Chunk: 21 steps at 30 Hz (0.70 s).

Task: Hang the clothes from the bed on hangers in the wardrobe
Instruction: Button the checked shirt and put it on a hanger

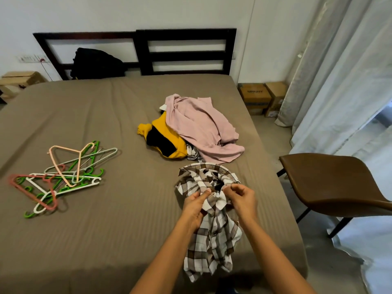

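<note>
1. Both hands are on the brown-and-white plaid shirt (pixel 212 234), which is at the near right part of the bed (pixel 106 240). Its collar end is bunched up on the sheet and the rest hangs down toward the camera.
2. Left hand (pixel 194 205): fingers curled, thumb pinching the plaid fabric just below the collar.
3. Right hand (pixel 241 200): same deal, thumb and fingertips pinching the shirt's edge right beside the left hand.
4. Just behind the plaid shirt there's a heap of clothes mid-bed: a pink garment (pixel 201 128) draped on top of a yellow-and-black one (pixel 167 141), with a bit of grey-white fabric poking out underneath.
5. Over on the left of the bed, well apart from the clothes, is a tangled pile of plastic hangers (pixel 61 177) in green, white, pink and peach.
6. A black bag (pixel 95 64) leans against the dark headboard (pixel 186 33).
7. A brown chair (pixel 331 183) sits right of the bed, with cardboard boxes (pixel 261 98) and pale curtains (pixel 339 71) past it.
</note>
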### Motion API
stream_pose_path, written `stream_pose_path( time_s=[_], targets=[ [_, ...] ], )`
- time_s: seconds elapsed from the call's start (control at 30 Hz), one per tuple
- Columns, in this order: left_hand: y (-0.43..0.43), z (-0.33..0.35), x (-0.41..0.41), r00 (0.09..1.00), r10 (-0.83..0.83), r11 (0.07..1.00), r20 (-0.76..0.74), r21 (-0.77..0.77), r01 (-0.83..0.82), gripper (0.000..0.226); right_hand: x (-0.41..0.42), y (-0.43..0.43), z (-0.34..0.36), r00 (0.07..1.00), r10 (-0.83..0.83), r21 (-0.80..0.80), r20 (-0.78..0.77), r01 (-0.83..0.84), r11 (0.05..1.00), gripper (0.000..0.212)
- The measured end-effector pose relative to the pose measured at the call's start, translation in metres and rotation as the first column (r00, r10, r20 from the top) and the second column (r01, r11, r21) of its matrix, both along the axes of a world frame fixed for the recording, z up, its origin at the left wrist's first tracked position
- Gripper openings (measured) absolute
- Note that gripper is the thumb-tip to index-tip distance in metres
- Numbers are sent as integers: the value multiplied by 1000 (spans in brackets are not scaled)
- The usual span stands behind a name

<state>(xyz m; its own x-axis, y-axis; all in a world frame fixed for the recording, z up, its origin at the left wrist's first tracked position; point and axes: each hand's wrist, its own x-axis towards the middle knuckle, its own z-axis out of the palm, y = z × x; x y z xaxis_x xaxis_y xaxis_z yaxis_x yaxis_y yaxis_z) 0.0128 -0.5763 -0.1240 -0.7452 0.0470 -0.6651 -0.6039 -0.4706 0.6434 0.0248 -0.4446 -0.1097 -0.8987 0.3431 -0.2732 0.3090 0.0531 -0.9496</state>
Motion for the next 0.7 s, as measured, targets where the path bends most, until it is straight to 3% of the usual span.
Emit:
stream_pose_path(
  time_s=[0.07, 0.13, 0.27, 0.33, 0.5, 0.7],
  targets=[
    [-2, -3, -2, 994, -83, 989, -76, -133, 72, 26, 0, -2, 8, 994, 70, 188, -82, -53, 981, 7],
    [-3, -5, -2, 974, -179, 953, -138, -272, 137, 31, 0, -7, 14, 988, 144, 309, -57, -119, 944, 4],
    [-8, -1, 1, 938, -258, 906, -230, -396, 152, 2, 0, -12, 14, 969, 246, 473, 7, -220, 853, 4],
    [-12, -1, 2, 927, -281, 896, -247, -415, 160, 10, 0, -13, 14, 962, 272, 473, 17, -247, 846, 4],
    [-18, -6, 0, 888, -361, 819, -285, -552, 156, 56, -2, -13, 16, 957, 284, 399, 54, -281, 873, 3],
    [-19, -2, -3, 861, -430, 737, -272, -656, 161, 34, -1, -13, 15, 951, 303, 388, 66, -305, 870, 3]
  ],
)
